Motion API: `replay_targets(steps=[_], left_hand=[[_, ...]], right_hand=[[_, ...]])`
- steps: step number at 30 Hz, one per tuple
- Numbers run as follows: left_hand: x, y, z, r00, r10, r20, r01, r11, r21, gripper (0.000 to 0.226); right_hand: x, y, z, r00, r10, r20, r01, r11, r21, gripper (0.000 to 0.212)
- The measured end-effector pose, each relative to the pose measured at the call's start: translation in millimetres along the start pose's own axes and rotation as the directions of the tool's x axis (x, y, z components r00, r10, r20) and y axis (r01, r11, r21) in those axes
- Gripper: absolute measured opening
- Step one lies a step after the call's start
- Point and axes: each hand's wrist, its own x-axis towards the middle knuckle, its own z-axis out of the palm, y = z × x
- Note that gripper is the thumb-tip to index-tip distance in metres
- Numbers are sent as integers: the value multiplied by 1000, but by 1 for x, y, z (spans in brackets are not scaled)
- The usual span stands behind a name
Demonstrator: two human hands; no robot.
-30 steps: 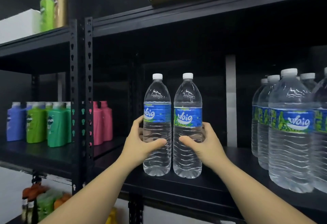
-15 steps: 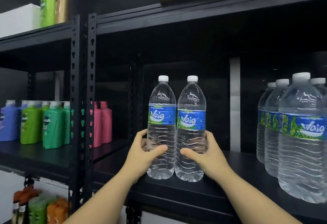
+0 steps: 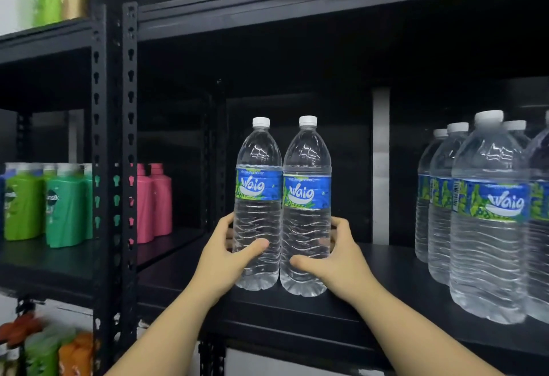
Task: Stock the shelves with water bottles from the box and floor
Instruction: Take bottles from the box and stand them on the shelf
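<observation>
On the black shelf (image 3: 386, 271), each hand's grip seemingly clamps its own upright bottle.

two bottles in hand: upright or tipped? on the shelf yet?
Both upright: left bottle and right bottle have caps straight up, bases seemingly on the shelf. Left hand and right hand grip them.

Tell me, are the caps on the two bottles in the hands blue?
No, the left water bottle held by the left hand and the right water bottle held by the right hand both have white caps.
</observation>
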Motion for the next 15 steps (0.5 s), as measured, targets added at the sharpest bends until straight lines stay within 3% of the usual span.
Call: replay_targets(steps=[4,9,15], left_hand=[[-3,0,-1,999,-20,-39,20,1000,-18,79],[-5,0,-1,998,-40,-45,39,999,-32,57],[-5,1,-1,994,3,-110,6,997,80,50]], right_hand=[[1,3,-1,1000,11,-4,-11,1000,-5,81],[-1,3,-3,1000,0,-4,0,1000,-28,80],[0,3,1,1000,-17,-20,15,997,-82,74]])
